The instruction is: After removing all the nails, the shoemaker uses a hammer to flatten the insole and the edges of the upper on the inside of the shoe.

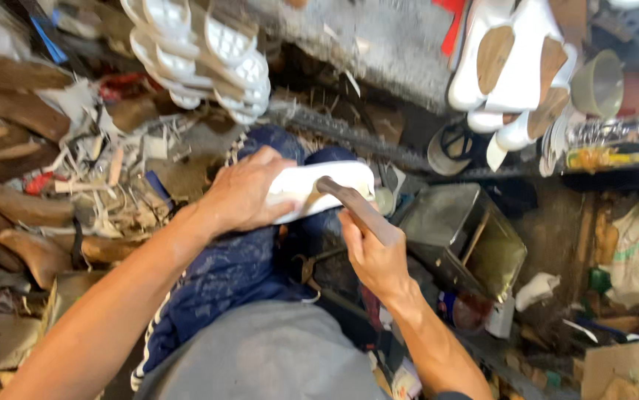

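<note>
The left hand (241,196) clamps a white sole (319,189) on the knee while the right hand (375,255), just beside it, grips a hammer (356,207) resting on the sole: seemingly mid-hammering, the next blow needing a firm hold.

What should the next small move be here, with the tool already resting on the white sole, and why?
Probably a short stroke of the tool along the white sole. The right hand grips its handle with the tip on the sole's upper face, while the left hand pins the sole on the knee, so it looks braced.
</note>
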